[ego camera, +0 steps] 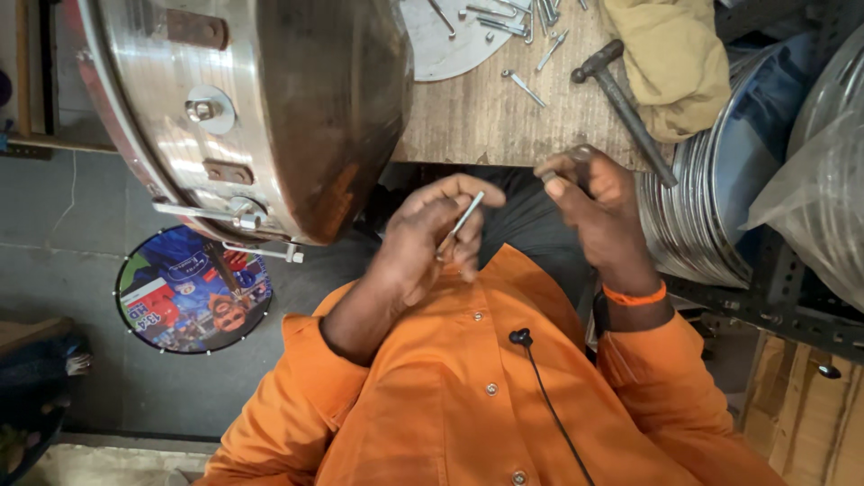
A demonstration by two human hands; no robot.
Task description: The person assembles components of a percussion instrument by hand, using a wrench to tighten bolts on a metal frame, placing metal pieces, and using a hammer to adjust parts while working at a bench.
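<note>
My left hand [430,236] is closed around a thin metal rod [463,220], pinched between thumb and fingers, its tip pointing up and to the right. My right hand [596,205], with an orange band at the wrist, pinches a small metal part [551,176] at its fingertips, a short way right of the rod's tip. Both hands hover above my lap, just in front of the wooden table's edge [504,148]. A large shiny metal drum shell [270,108] with bolted lugs stands to the left of my left hand.
A hammer [623,101] lies on the table beside a yellow cloth [673,56]. Several loose bolts [524,86] and a round white plate [443,47] sit further back. Stacked metal hoops [700,202] stand at the right. A colourful round drum skin [193,290] lies on the floor.
</note>
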